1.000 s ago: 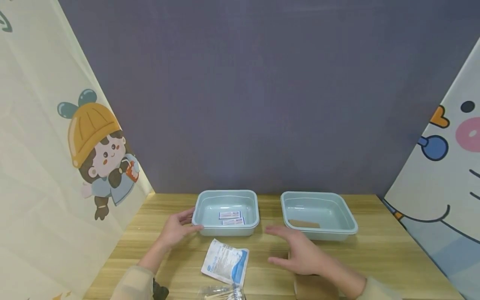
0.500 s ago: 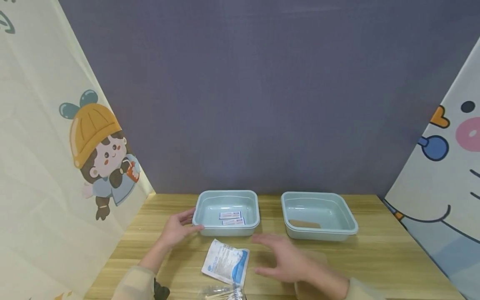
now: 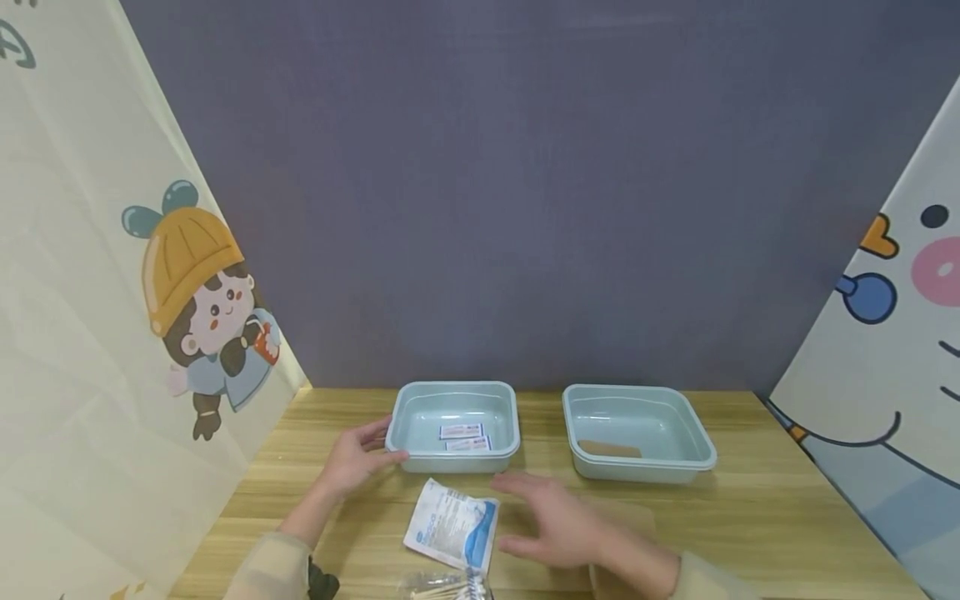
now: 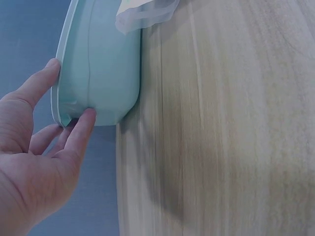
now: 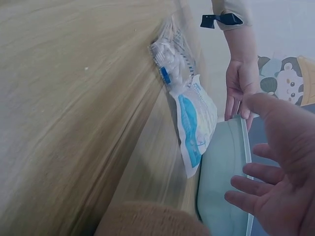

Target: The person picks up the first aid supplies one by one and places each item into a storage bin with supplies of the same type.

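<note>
My left hand holds the near left corner of a pale blue plastic basin, thumb and fingertips on its rim and side. Two small white packets with blue and red print lie inside. In front of that basin is a flat white and blue printed packet. Just right of it hovers my right hand, fingers extended and apart, holding nothing. The right wrist view shows those spread fingers near the basin. A clear bag of cotton swabs lies at the bottom edge, partly cut off.
A second pale blue basin stands at the back right, with a flat brown piece inside. Under my right forearm lies a brown item, mostly hidden; it looks rough in the right wrist view. A dark grey wall closes off the table's back.
My right hand has moved left and slightly nearer, from the front of the right basin towards the white and blue packet. The left hand stays on its basin.
</note>
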A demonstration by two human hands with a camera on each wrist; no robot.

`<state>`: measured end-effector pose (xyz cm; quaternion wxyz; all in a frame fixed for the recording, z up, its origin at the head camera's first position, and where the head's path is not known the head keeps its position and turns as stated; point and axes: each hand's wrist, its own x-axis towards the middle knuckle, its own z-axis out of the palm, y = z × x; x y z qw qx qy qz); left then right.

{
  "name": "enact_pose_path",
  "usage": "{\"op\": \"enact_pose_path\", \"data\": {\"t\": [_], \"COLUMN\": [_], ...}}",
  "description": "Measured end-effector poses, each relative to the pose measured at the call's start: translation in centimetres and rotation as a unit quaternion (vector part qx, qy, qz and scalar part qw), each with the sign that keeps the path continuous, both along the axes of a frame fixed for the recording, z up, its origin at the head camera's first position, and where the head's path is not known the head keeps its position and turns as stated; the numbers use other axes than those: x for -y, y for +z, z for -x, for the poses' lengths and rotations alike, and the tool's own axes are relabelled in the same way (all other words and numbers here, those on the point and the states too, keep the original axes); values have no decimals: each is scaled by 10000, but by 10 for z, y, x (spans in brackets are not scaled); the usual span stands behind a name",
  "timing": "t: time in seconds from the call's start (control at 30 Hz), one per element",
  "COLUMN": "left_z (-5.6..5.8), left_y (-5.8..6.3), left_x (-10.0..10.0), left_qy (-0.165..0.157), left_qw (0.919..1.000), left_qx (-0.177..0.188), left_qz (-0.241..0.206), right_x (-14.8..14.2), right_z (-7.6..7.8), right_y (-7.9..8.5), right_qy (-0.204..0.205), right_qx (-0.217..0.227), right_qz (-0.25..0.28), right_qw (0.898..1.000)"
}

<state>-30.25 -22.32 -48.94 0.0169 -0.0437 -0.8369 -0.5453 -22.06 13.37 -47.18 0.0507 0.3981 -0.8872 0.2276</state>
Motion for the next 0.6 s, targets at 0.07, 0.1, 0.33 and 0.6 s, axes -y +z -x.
{"op": "enact_pose_path", "data": {"t": [0.07,0.1,0.33,0.6], "left_z": [1,1,0,2], "left_y": [0,0,1,-3], "left_x": [0,0,0,1], "left_qy": [28,4,-24,-5], "left_qw": [10000,10000,9999,9997], "left_qx": [17,-3,-10,25], "left_qz": [-25,-20,-143,-238], "right_x": [3,4,13,20], "right_z": [1,1,1,4], "right_y": [1,1,4,8], "right_qy": [22,29,83,10], "right_qx": [18,1,112,216], "right_qz": [5,4,-84,-220], "right_qw": [10000,10000,9999,9995]}}
